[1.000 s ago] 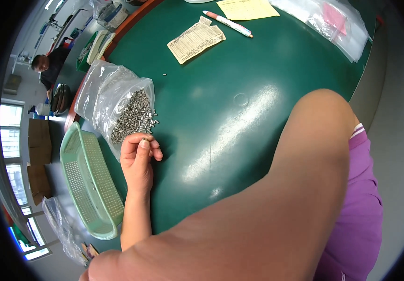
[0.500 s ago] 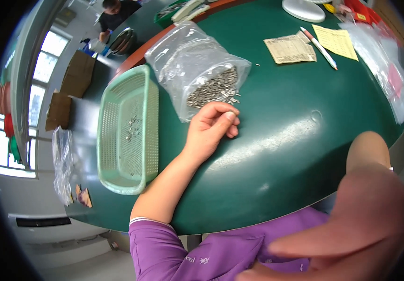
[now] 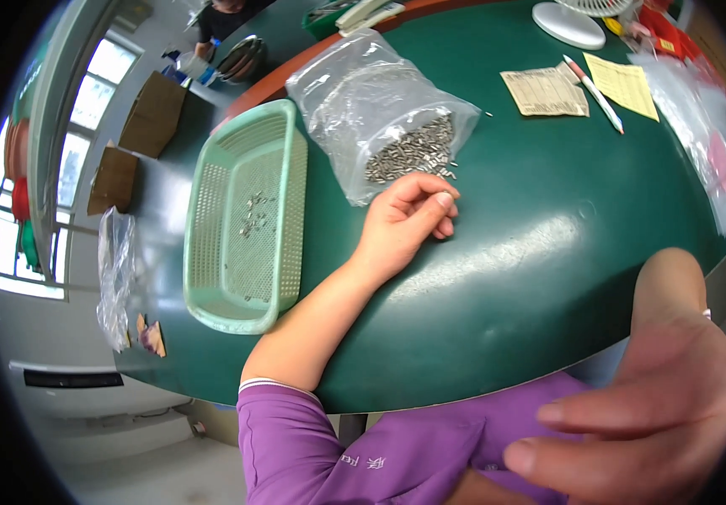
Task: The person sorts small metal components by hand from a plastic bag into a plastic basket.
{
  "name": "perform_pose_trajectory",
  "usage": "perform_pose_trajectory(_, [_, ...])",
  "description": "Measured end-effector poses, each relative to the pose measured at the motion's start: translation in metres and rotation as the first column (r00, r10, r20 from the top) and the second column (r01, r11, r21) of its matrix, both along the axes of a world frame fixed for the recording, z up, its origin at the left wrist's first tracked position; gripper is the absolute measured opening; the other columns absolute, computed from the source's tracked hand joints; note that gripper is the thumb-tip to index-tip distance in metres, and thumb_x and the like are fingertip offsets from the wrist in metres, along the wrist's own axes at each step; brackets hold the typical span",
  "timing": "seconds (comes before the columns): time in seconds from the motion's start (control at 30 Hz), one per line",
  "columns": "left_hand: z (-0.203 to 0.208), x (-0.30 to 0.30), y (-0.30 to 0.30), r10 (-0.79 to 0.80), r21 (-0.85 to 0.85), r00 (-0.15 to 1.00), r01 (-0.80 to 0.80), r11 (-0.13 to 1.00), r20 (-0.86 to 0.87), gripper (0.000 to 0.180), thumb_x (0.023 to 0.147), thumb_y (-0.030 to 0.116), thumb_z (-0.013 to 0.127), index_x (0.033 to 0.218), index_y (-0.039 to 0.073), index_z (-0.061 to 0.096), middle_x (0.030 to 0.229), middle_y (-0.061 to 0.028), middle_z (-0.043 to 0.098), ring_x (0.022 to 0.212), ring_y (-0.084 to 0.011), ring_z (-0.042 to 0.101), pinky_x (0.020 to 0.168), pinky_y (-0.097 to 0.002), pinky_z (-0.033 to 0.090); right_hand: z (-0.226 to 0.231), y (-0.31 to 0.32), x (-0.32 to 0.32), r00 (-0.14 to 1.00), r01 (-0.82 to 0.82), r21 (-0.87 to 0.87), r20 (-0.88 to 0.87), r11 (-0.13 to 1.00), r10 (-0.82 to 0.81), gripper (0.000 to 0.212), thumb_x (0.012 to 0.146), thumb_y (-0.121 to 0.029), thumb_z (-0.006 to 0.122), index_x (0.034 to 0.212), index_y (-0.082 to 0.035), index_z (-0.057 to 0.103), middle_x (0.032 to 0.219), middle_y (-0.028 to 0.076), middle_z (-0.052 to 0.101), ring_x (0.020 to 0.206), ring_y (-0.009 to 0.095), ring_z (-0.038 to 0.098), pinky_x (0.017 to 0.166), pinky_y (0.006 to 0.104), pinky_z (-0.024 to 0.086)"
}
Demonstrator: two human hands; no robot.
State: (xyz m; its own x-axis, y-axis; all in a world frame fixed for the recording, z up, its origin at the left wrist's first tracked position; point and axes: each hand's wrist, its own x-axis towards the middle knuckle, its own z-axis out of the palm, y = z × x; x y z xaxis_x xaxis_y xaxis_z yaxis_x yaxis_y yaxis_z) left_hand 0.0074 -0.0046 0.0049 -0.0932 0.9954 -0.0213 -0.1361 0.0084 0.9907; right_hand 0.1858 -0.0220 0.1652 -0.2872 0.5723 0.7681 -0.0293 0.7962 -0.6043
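Observation:
My left hand (image 3: 408,220) rests on the green table just in front of the mouth of a clear plastic bag (image 3: 354,84). Its thumb presses against the curled index finger; whatever lies between them, if anything, is too small to make out. Many small metal pins (image 3: 413,151) spill toward the bag's mouth, close to my knuckles. Left of my forearm stands a light green plastic basket (image 3: 293,194) with several small metal pieces (image 3: 258,215) on its bottom. Raised close to the camera at the lower right, my right hand (image 3: 666,396) has its fingers apart and holds nothing visible.
A brown paper slip (image 3: 544,91), a pen (image 3: 595,94) and a yellow sheet (image 3: 621,87) lie at the far right. Plastic bags (image 3: 700,139) line the right edge, below a small white fan (image 3: 569,25). Cardboard boxes (image 3: 152,114) stand left; a person (image 3: 228,17) sits beyond.
The view has shifted, so the table things appear farther right. My right hand's fingers have come into clearer sight, spread. My left hand keeps its pinch beside the bag.

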Motion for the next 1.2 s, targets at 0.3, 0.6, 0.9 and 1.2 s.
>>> perform_pose_trajectory(0.3, [0.0,0.0,0.003,0.038,0.059,0.994,-0.033,0.998,-0.102,0.01,0.088,0.008,0.051,0.095,0.002,0.055,0.08,-0.006,0.058,0.064,-0.0097,0.055,0.059,-0.0216,0.046,-0.012,0.002,0.039,0.963,0.261,-0.208,0.127,0.943,-0.238,0.012,0.053,-0.011,0.061,0.056,-0.016,0.05,0.071,-0.005,0.06,0.062,0.009,0.053,0.061,0.03,0.033])
perform_pose_trajectory(0.6, [-0.008,-0.004,0.003,0.06,0.101,0.985,-0.044,0.994,-0.161,0.01,0.088,0.009,0.05,0.093,0.001,0.054,0.079,-0.0075,0.058,0.061,-0.0106,0.053,0.057,-0.0221,0.045,-0.019,0.0,0.07,0.867,0.479,-0.29,0.306,0.829,-0.394,0.014,0.05,-0.012,0.061,0.052,-0.018,0.049,0.07,-0.006,0.061,0.061,0.008,0.053,0.061,0.0303,0.031])
perform_pose_trajectory(0.9, [-0.003,0.006,0.006,0.022,0.043,0.998,-0.019,0.999,-0.066,0.01,0.087,0.007,0.054,0.095,0.002,0.056,0.079,-0.0048,0.058,0.064,-0.0092,0.055,0.058,-0.0206,0.046,-0.002,0.002,0.06,0.955,0.262,-0.282,0.212,0.923,-0.206,0.016,0.047,-0.012,0.062,0.048,-0.019,0.048,0.068,-0.008,0.061,0.059,0.006,0.052,0.06,0.0305,0.029])
perform_pose_trajectory(1.2, [-0.007,-0.005,0.002,-0.003,0.005,1.0,0.003,1.0,0.023,0.01,0.086,0.008,0.055,0.094,0.003,0.056,0.078,-0.0033,0.057,0.064,-0.0078,0.055,0.059,-0.0214,0.046,0.006,0.01,0.033,0.973,0.08,-0.232,0.229,0.97,-0.025,0.018,0.045,-0.012,0.062,0.045,-0.021,0.047,0.067,-0.009,0.061,0.058,0.005,0.052,0.06,0.0308,0.027])
